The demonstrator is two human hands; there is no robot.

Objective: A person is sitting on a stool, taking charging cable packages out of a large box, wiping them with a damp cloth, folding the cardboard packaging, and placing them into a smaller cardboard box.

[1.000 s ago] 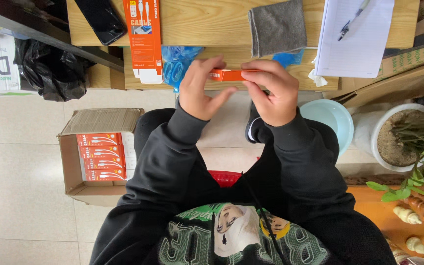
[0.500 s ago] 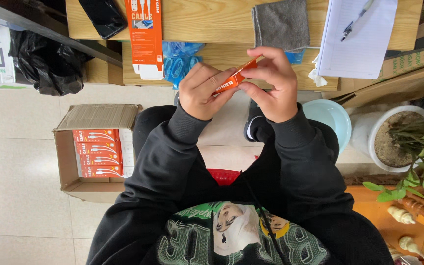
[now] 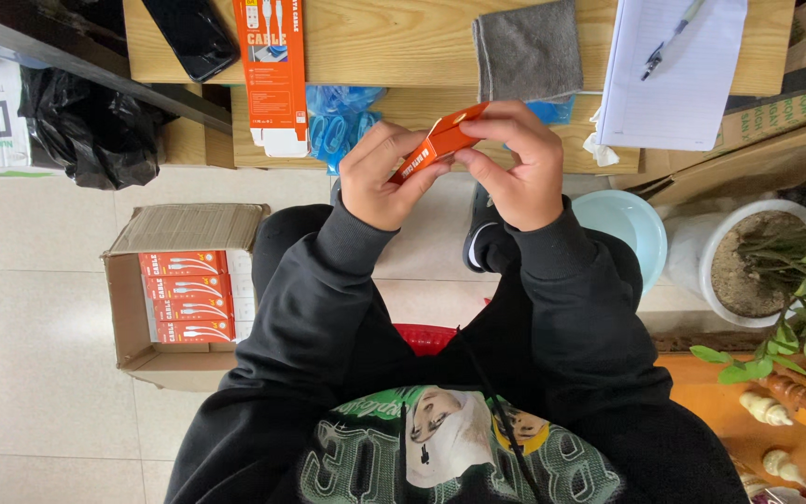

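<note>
Both my hands hold one small orange carton (image 3: 438, 143) in front of my chest, tilted with its right end up. My left hand (image 3: 382, 177) grips its lower left end. My right hand (image 3: 512, 168) pinches the upper right end, fingers curled over the flap. Just beyond the hands is the edge of a wooden table (image 3: 394, 42). On it lie a flat orange carton (image 3: 272, 70), a dark phone (image 3: 188, 35), a grey cloth (image 3: 527, 49) and a notepad with a pen (image 3: 669, 70). Blue plastic bags (image 3: 336, 121) sit under the table edge.
A cardboard box (image 3: 132, 317) holding several orange cartons stands on the tiled floor at my left. A black plastic bag (image 3: 86, 126) lies further left. At right are a pale blue basin (image 3: 627, 229), a white plant pot (image 3: 739, 271) with green leaves, and cardboard sheets (image 3: 776, 121).
The orange carton went from level to tilted, right end raised, and my hands lifted it slightly toward the table edge. My right fingers now curl over its upper end.
</note>
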